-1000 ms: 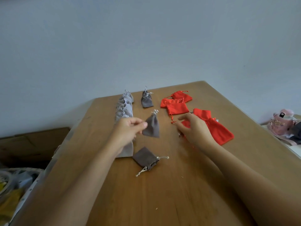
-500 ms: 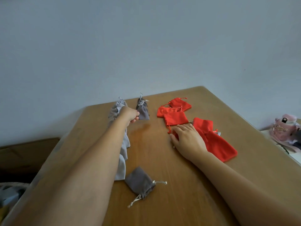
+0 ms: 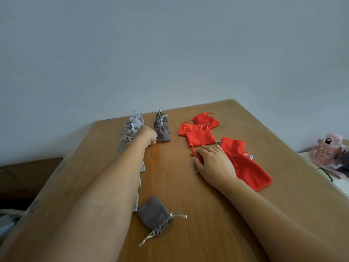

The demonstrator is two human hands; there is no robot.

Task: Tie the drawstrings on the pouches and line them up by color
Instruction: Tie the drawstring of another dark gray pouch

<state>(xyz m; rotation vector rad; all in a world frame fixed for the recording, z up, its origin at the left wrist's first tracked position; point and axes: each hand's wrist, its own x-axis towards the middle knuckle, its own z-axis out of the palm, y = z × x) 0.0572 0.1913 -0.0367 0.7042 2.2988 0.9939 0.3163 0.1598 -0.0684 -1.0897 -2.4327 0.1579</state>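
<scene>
Dark grey pouches: three in all; two tied dark grey pouches (image 3: 161, 132) sit one behind the other at upper centre, and one loose dark grey pouch (image 3: 153, 214) lies apart at lower centre
Tied pair, direction: long axes run up the frame, with the gathered necks and pale strings toward the top
Loose pouch, direction: long axis slants from upper left to lower right; the mouth faces lower right, one cream string trails right and the other lower left
Light grey pouches (image 3: 135, 122): a column just left of the tied pair; four gathered tops show, necks toward the top, and the left forearm hides the rest, so the full count cannot be told
Red pouches (image 3: 201, 138): five lie flat right of centre, some overlapping
Left hand (image 3: 148, 136): seen from behind with fingers curled, right at the near tied pouch's lower left corner; whether it grips the pouch cannot be told
Right hand (image 3: 214, 163): palm down with fingers relaxed and spread, resting on a bit of red cloth and the table (image 3: 188, 195)
Right edge: one pink object (image 3: 328, 152) on a white surface off the table
</scene>
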